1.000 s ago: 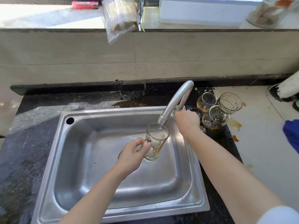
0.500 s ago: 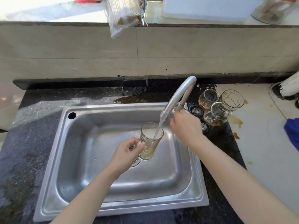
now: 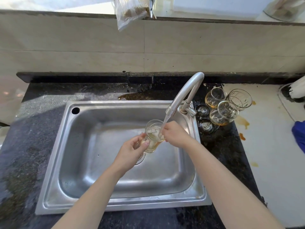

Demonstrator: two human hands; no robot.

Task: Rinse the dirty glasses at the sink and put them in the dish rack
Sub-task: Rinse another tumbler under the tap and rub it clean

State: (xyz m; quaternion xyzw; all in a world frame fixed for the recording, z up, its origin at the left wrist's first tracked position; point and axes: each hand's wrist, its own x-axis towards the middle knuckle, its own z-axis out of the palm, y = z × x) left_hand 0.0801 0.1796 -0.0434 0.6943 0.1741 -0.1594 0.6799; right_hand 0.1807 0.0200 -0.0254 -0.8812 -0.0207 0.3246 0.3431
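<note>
Over the steel sink (image 3: 85,200), a clear glass (image 3: 152,137) with brownish liquid sits under the running stream from the faucet (image 3: 184,93). My left hand (image 3: 132,150) grips the glass from its left side. On the glass's right side rests my right hand (image 3: 175,134), its fingers touching the rim. Three dirty glasses stand on the counter right of the faucet: one (image 3: 214,96) at the back, one (image 3: 240,98) beside it, one (image 3: 222,113) in front. No dish rack is in view.
Two round knobs (image 3: 203,119) sit between faucet and glasses. Brown spills (image 3: 242,122) stain the pale counter on the right. A blue object (image 3: 299,134) is at the right edge. A plastic bag (image 3: 130,12) hangs over the ledge behind the tiled wall.
My right hand left the faucet handle and came down to the glass's right side. Water now runs into the glass, which my left hand holds a little lower under the spout.
</note>
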